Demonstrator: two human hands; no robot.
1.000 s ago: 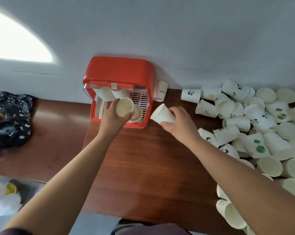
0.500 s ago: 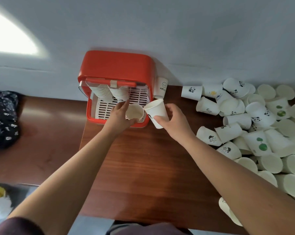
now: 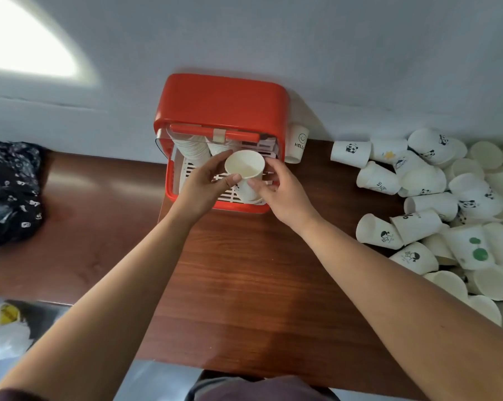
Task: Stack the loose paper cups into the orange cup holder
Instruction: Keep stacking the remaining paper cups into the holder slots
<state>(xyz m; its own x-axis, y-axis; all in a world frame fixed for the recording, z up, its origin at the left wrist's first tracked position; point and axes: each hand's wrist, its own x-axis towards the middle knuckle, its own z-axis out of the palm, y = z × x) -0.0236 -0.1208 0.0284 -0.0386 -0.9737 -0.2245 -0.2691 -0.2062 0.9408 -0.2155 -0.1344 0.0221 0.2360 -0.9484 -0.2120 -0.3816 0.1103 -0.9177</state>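
Head view, white paper cup (image 3: 246,167) mouth-up, left hand (image 3: 203,187), right hand (image 3: 285,195) both pinching it

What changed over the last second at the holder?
The left hand released the first cup in the orange cup holder; the right hand carried the second cup left onto it, and both hands now hold it. Holder, HELLO cup and loose cups stayed put.

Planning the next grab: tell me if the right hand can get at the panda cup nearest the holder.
Probably not yet: the right hand and left hand both grip a cup over the holder. Once freed, bare table leaves the way to the panda cup open.
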